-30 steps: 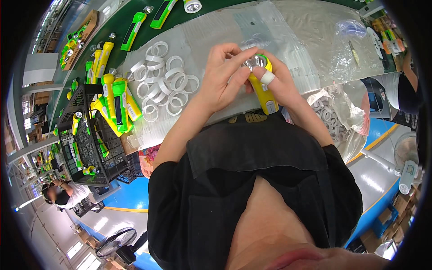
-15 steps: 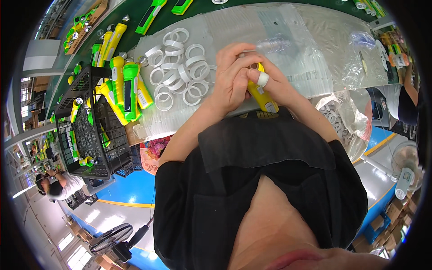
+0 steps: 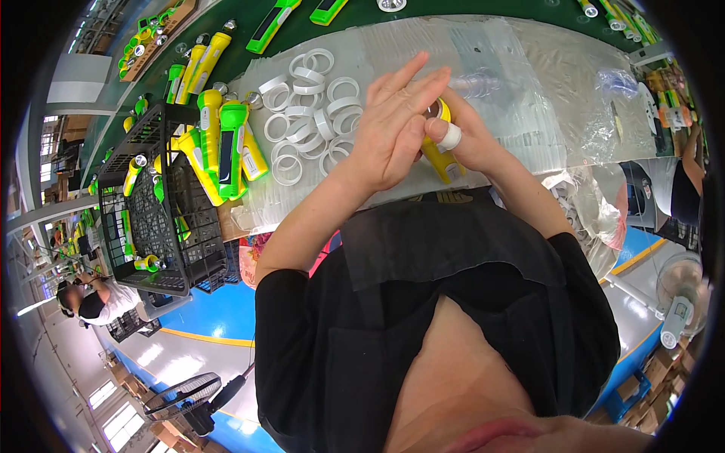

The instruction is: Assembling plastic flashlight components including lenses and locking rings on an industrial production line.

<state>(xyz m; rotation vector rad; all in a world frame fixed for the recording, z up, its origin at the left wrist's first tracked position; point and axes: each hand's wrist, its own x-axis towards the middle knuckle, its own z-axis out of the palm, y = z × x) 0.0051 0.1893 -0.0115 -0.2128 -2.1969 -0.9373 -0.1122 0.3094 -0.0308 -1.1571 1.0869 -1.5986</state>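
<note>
A yellow flashlight point(image 3: 439, 161) is tilted between my hands in front of my chest. My right hand point(image 3: 472, 140) is closed around its head end, with a white wrap on the thumb. My left hand point(image 3: 391, 124) lies against the flashlight's head from the left, its fingers stretched out and pointing away from me. The far side of the head is hidden behind the hands. Several loose white rings point(image 3: 323, 124) lie in a pile left of my left hand, on the plastic-covered table point(image 3: 521, 98).
Several yellow-and-green flashlights point(image 3: 230, 151) lie at the table's left, beside a black plastic crate point(image 3: 170, 279) holding more. A clear bag point(image 3: 600, 208) hangs at the right front edge. A fan point(image 3: 185, 396) stands at lower left, another point(image 3: 677, 321) at right. Co-workers point(image 3: 98, 298) are at the sides.
My left hand's fingers have gone from curled around the flashlight to straight and flat against its head. The right hand keeps its hold. The whole view has shifted slightly.
</note>
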